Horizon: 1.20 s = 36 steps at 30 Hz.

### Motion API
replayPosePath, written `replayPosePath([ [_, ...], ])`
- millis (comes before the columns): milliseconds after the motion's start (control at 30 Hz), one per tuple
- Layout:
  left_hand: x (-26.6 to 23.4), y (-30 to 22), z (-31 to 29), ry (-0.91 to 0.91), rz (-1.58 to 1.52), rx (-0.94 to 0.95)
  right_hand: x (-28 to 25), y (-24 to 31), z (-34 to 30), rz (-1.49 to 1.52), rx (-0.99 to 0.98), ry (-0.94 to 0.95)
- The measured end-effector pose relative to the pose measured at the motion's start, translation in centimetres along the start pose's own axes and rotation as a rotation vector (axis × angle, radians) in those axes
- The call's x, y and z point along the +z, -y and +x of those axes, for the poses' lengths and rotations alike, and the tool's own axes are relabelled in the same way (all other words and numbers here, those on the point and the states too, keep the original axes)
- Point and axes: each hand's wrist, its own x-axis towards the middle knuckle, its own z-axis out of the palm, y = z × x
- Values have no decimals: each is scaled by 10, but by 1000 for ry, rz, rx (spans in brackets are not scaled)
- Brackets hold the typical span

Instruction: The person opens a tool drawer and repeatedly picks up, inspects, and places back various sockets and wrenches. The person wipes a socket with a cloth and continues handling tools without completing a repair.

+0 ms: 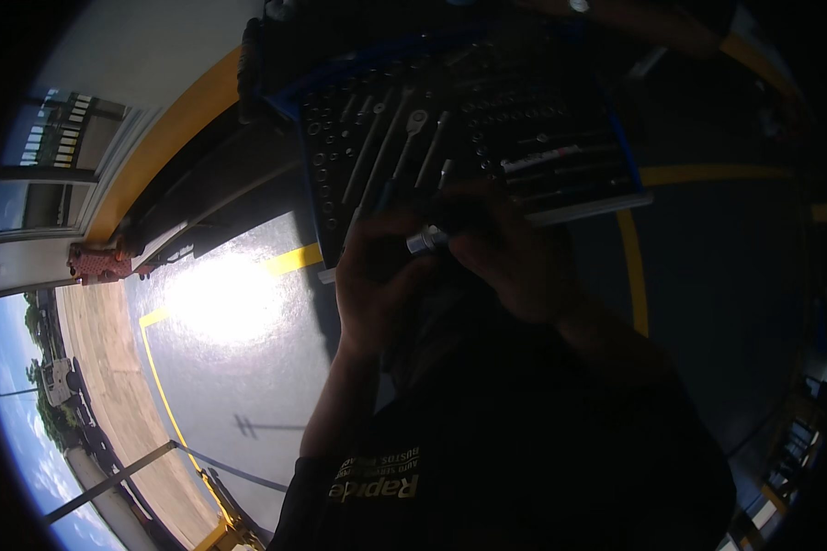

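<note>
A shiny metal socket (424, 241) sits between my two hands, just in front of an open drawer of tools. My right hand (519, 262) is closed around it, thumb and fingers at its right end; shadow hides whatever joins it there. My left hand (372, 289) is curled at the socket's left side, with fingers bent and thumb toward it. What lies inside the left fingers is too dark to make out. Beyond my hands, the tool drawer (628, 161) holds rows of sockets (319, 158), a ratchet (417, 121) and several long bars.
Another person's forearm (648, 23) reaches in at the top right. The grey floor (220, 367) carries yellow lines (634, 266) and a bright glare. At left are a window (60, 138), a reddish cloth-like item (99, 262) and a truck outside (60, 381). A yellow metal stand (225, 528) is at lower left.
</note>
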Motion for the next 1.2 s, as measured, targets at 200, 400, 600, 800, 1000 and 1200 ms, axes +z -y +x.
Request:
replayPosePath([
  [200, 0, -12, -8, 112, -25, -92, 1, -27, -1, 576, 0, 72],
  [400, -1, -17, -6, 181, -132, -69, -12, -30, 2, 608, 72, 218],
  [600, 0, -7, 0, 93, -110, 25, -9, -29, 6, 772, 145, 6],
  [800, 3, -12, 6, -5, 197, -23, -11, -17, 9, 555, 107, -82],
  [1000, 5, -7, 1, -118, 287, -162, 7, -20, 10, -199, -238, 32],
  [1200, 9, -12, -3, -59, 467, -131, 4, -36, 8, 5, -151, -50],
])
